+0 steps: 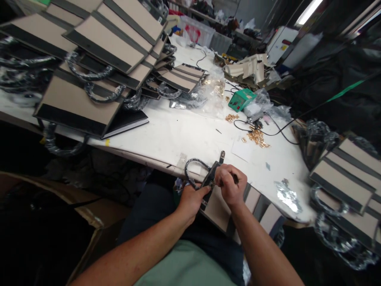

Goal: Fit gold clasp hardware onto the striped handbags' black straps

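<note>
A beige and dark grey handbag (218,210) lies across my lap against the table edge, its plastic-wrapped handle (196,161) looping up to the left. My left hand (192,200) grips the bag's dark top edge, with thumb and fingers beside a small metal fitting (211,184). Just right of it, my right hand (230,183) is closed in a fist around a dark-handled tool (236,178). The tool's tip is hidden by my fingers, close to the fitting. A dark strap (222,156) with a metal piece sticks up beyond my right hand.
Stacked beige and grey bags (80,99) cover the table's left side; more bags (345,178) are at the right. Gold metal parts (257,138) lie on the white table (190,123) near a green box (241,99) and black cable. An open cardboard box (92,216) stands lower left.
</note>
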